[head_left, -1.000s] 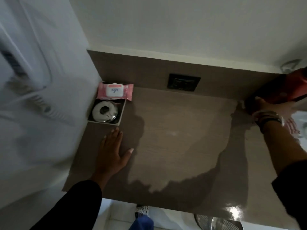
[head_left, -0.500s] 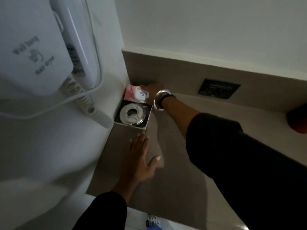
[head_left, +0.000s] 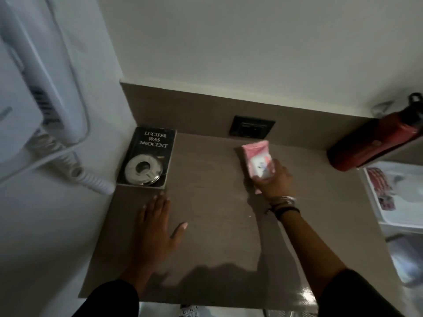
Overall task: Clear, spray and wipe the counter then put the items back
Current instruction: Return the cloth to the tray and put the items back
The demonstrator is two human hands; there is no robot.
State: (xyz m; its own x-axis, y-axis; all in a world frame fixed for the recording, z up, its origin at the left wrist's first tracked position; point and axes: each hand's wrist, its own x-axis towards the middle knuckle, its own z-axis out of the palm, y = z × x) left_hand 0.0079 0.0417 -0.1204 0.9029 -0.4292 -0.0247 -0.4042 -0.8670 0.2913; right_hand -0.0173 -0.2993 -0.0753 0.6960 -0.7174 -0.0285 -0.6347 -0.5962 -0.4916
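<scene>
The right hand (head_left: pixel 275 179) was closed around the near end of a pink packet of wipes (head_left: pixel 257 161), fingers curled over its white label, the packet lying on or just above the brown tabletop (head_left: pixel 210 225); contact with the surface could not be told. The packet stretched away from that hand toward the back wall, its far end close to the dark wall socket (head_left: pixel 251 129) set in the brown backsplash. Bracelets (head_left: pixel 285 203) circled the wrist just behind the hand, and a dark sleeve covered the forearm nearer the camera.

The left hand (head_left: pixel 158 227) lay flat and empty on the tabletop, palm down, fingers together and pointing away, thumb spread out toward the right hand. Just beyond its fingertips, in the far corner against the side wall, lay a black book (head_left: pixel 155 143) with white title lettering, and on the book's near half rested a round metal ring-shaped object (head_left: pixel 143 169). The two hands were well apart, with bare tabletop between them.

Farther out beyond the right hand, to its outer side, a red bottle (head_left: pixel 375 143) with a black cap stood at the tabletop's edge by the wall. Beyond the left hand's outer side, a white wall-mounted hair dryer (head_left: pixel 41 88) hung with its coiled cord (head_left: pixel 75 170) reaching down near the book.
</scene>
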